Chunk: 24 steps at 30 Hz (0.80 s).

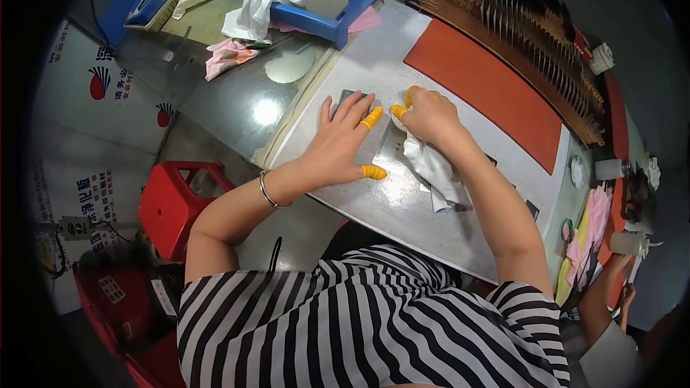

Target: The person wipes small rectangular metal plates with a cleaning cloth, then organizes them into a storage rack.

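Head view: the right hand [431,116] pinches a crumpled white cloth [433,170].

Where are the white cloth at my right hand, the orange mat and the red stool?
White cloth [433,167], head view: middle of the bunched fabric.
Orange mat [489,92], head view: middle of its flat top.
Red stool [169,202], head view: its broad flat panel.

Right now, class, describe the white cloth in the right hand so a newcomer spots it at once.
Start at the pale worktop before the striped shirt. Under the right hand, with its yellow finger covers, lies a crumpled white cloth. Unlike the white rag by the blue rack, it is held.
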Available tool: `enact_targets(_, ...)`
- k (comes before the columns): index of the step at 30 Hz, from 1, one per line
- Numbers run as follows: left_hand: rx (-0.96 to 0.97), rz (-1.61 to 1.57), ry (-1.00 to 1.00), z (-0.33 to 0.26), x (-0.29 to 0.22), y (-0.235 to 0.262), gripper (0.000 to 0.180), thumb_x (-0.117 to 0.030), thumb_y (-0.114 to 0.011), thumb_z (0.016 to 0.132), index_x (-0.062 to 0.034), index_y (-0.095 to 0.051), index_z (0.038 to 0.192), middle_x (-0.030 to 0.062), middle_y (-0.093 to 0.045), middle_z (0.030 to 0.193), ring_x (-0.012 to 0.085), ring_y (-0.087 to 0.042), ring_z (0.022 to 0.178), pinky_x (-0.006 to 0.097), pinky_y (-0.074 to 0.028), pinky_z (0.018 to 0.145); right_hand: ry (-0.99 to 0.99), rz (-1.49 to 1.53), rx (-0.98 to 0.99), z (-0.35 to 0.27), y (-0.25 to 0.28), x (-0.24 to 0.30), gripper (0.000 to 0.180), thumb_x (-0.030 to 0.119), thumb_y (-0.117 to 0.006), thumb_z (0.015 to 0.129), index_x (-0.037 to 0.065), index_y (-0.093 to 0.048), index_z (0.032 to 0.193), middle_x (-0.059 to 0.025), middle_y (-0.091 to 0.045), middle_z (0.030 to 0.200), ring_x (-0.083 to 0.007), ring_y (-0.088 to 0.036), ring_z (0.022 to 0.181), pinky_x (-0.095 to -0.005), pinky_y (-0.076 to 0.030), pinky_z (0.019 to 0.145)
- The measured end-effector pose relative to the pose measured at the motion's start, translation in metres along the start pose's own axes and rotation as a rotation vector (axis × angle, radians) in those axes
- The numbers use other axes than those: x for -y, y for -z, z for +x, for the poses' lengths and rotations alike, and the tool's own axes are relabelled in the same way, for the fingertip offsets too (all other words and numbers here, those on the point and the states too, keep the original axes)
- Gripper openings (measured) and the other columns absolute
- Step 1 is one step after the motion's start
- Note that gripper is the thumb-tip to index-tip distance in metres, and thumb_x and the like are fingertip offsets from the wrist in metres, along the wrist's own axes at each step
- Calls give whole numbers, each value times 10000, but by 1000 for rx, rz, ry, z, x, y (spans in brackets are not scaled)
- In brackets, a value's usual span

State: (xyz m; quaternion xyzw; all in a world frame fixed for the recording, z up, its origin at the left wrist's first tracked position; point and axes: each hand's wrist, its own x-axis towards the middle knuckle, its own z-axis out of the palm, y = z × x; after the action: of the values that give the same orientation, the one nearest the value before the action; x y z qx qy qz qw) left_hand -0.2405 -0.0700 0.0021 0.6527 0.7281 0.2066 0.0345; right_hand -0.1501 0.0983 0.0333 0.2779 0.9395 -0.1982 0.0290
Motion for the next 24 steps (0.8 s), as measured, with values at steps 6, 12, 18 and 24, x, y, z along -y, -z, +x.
enact_targets(6,170,39,43,8,9,0,933,-472,-747,581,-17,-373,1305,168,-174,1439,369,-85,1343,630,-40,1014,-18,-82,109,-33,-21,24,290,196,-589,756,-45,-556,914,-244,-623,804,-393,-609,763,-447,-474,684)
enact_targets(12,119,-43,-33,2,32,30,962,-509,-738,585,34,-370,1288,193,-224,1414,355,-128,1341,591,-84,1040,149,-110,227,-36,2,32,302,240,-583,787,-19,-566,942,-237,-621,785,-379,-603,794,-452,-455,713)
enact_targets(18,-81,-85,-37,-18,85,27,879,-513,-699,646,36,-393,1262,192,-302,1367,346,-253,1280,467,-198,1033,102,12,6,27,-2,53,330,284,-601,764,-16,-602,902,-224,-630,834,-361,-604,829,-435,-457,725)
enact_targets(24,-53,-27,21,-12,82,19,866,-547,-683,643,24,-433,1244,178,-271,1391,355,-198,1306,473,-173,1049,37,-23,-36,54,-29,65,317,254,-593,758,-43,-607,869,-248,-627,857,-388,-614,833,-438,-488,729)
